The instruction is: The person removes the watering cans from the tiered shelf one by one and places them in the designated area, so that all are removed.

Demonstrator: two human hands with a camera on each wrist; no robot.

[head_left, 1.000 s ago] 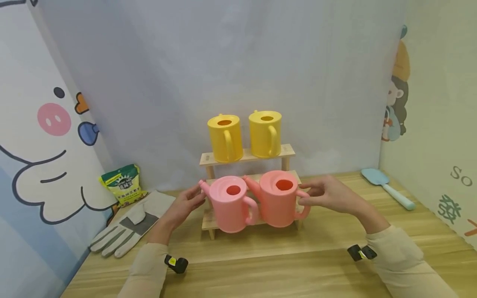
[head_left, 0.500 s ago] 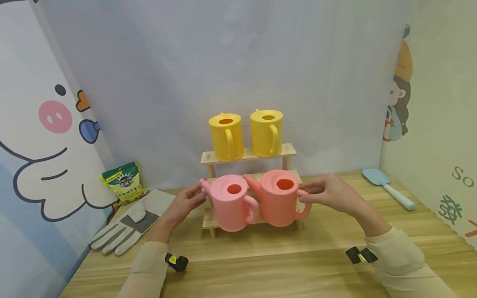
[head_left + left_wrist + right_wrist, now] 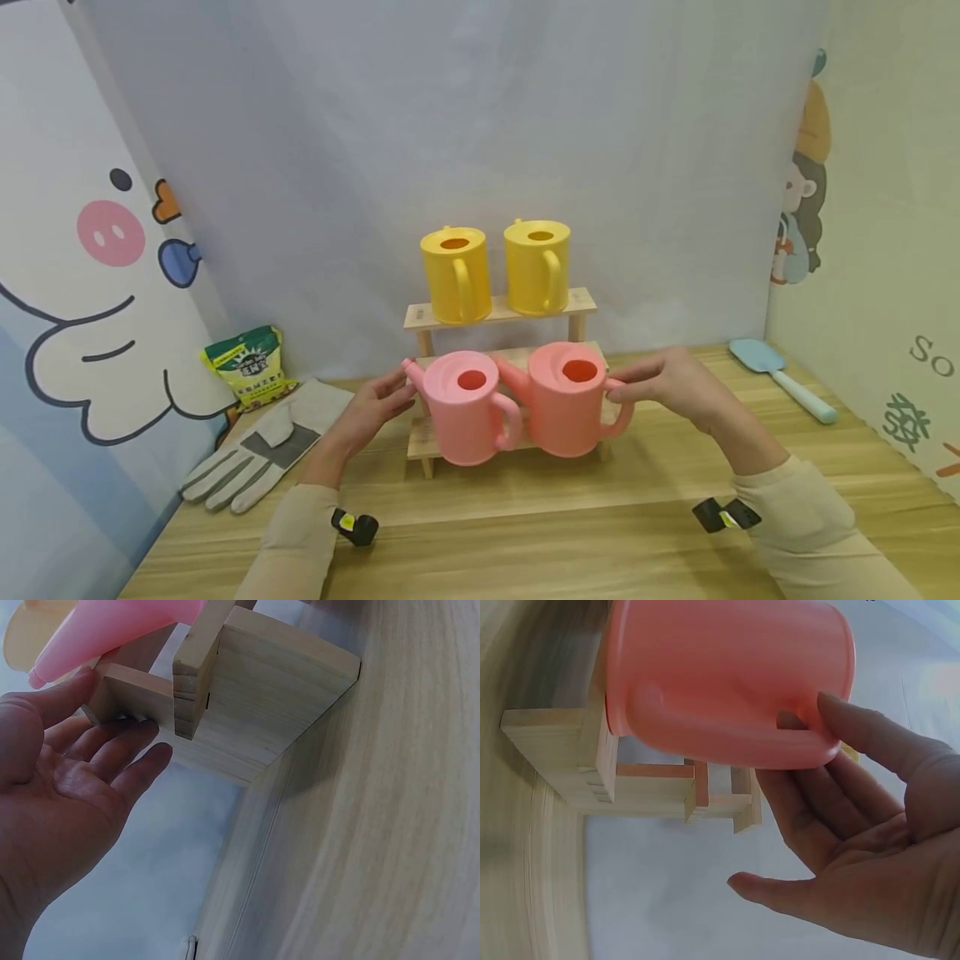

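Note:
A coral watering can (image 3: 564, 421) and a pink watering can (image 3: 461, 425) stand side by side on the lower tier of a wooden stepped stand (image 3: 420, 442). My right hand (image 3: 675, 387) pinches the top of the coral can's handle (image 3: 727, 742) between thumb and fingers; its little finger sticks out. At the stand's left end, my left hand (image 3: 372, 417) grips a tier board beside the pink can's spout (image 3: 112, 634), thumb on the upper side and fingers underneath. The coral can's spout reaches right up to the pink can.
Two yellow watering cans (image 3: 456, 287) stand on the top tier. Left on the table lie a grey-white glove (image 3: 258, 458) and a green-yellow packet (image 3: 251, 371). A blue trowel (image 3: 783, 383) lies at the right. A pale curtain (image 3: 637, 167) hangs behind.
The coral watering can has shifted slightly to the right, away from the pink one, with my right hand on its handle. My left hand has stayed at the stand.

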